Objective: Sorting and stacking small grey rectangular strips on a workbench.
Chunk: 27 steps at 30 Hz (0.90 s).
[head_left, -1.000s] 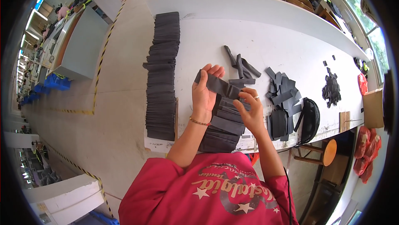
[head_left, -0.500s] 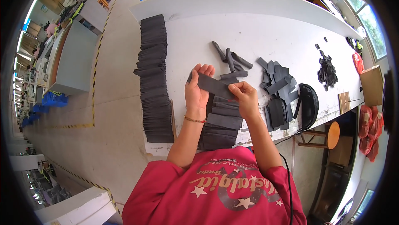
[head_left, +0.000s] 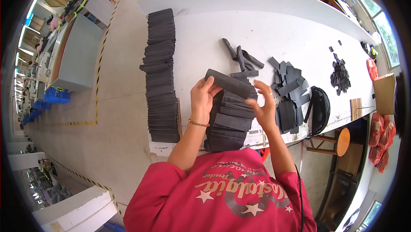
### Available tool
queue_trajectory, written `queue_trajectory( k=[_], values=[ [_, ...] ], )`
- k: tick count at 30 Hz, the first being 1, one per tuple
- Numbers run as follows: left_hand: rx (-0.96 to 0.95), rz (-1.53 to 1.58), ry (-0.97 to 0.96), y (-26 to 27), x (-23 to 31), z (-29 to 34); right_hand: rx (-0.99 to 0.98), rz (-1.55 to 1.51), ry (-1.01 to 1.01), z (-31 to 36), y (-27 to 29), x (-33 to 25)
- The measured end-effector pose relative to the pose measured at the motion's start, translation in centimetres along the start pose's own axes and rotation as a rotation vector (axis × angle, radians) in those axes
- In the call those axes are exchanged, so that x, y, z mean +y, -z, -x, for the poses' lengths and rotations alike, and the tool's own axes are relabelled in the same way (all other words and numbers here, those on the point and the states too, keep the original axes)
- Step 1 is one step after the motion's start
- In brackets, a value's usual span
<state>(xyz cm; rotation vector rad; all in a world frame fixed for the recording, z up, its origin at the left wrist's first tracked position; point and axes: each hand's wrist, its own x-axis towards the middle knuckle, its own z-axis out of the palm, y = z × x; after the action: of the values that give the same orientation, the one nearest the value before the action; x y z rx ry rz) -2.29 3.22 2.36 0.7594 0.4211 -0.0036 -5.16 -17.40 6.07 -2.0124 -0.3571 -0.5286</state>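
A flat black fabric strip (head_left: pixel 227 83) is pinched at its left end between the thumb and fingers of my left hand (head_left: pixel 202 100). It slants down to the right above a fanned stack of similar black strips (head_left: pixel 233 122) on the table. By the strip's right end, my right hand (head_left: pixel 266 108) has its thumb and fingers spread apart, with nothing gripped between them. Just beyond the held strip lie several loose, folded dark strips (head_left: pixel 243 59). To the right is a heap of short black pieces (head_left: pixel 291 80).
A long row of packed black strips (head_left: pixel 160 75) lines the left of the white table (head_left: pixel 205 30). A black mesh pouch (head_left: pixel 320 110), a pile of small dark bits (head_left: pixel 340 75) and a cardboard box (head_left: pixel 384 94) are on the right. A wooden stool (head_left: pixel 342 141) stands below the edge.
My right hand has let go of the strip's right end and opened, moving slightly right. My left hand, palm up before, now pinches the strip's left end.
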Motion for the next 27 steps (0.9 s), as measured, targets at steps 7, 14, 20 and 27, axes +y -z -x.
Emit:
queue_trajectory(
  k=[7,14,20,27],
  values=[
    [-0.027,-0.047,-0.089,0.4,-1.3,0.2,-0.146,-0.743,-0.876,2.0,-1.2,2.6],
    [-0.048,-0.046,0.006,0.5,-2.2,1.4,0.008,-0.514,-0.724,3.3,-1.1,2.3],
    [-0.024,-0.134,0.024,3.1,-3.3,3.1,-0.047,-0.502,-0.785,6.3,-0.6,1.9],
    [-0.068,-0.872,-0.028,7.0,-4.6,6.5,-0.179,-0.343,-1.026,11.7,0.9,3.9]
  ],
)
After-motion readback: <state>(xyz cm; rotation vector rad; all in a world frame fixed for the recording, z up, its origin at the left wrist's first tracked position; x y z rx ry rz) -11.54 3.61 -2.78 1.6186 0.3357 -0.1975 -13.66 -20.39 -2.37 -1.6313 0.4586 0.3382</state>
